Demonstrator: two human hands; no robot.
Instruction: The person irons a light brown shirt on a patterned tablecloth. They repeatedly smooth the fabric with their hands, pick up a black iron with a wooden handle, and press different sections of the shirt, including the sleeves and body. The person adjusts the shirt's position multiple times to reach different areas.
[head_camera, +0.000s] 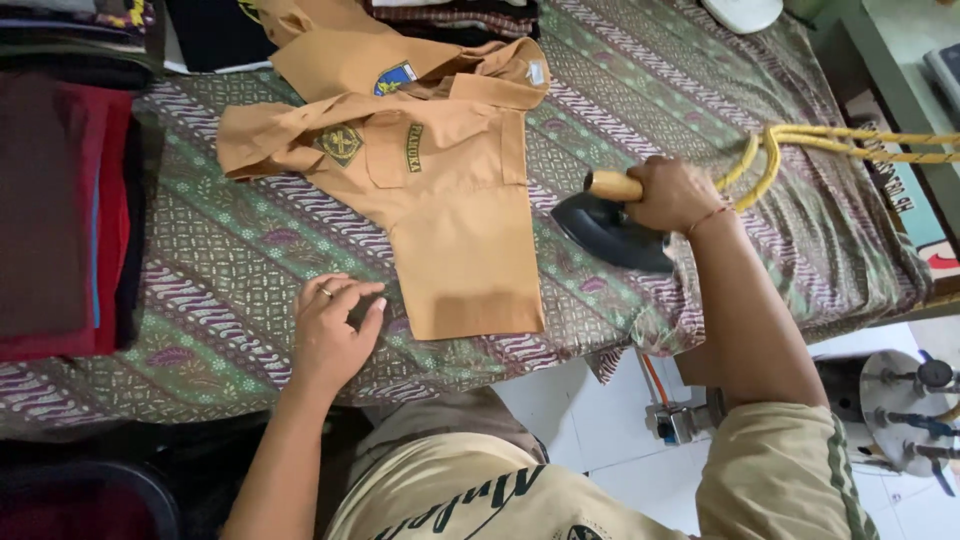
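A light brown uniform shirt (440, 180) with sewn badges lies spread on a patterned green and purple cloth (230, 250) that covers the table. My right hand (675, 193) grips the wooden handle of a black iron (610, 230), which rests on the cloth just right of the shirt. A yellow braided cord (800, 145) runs from the iron off to the right. My left hand (335, 325), a ring on one finger, rests flat on the cloth beside the shirt's lower left hem, fingers touching the hem's edge.
Folded red and dark clothes (65, 210) are stacked at the left. More folded garments (220, 30) lie along the far edge. A white object (742, 12) sits at the top right. Below the table's right end stands a metal stand (905, 410) on a white tiled floor.
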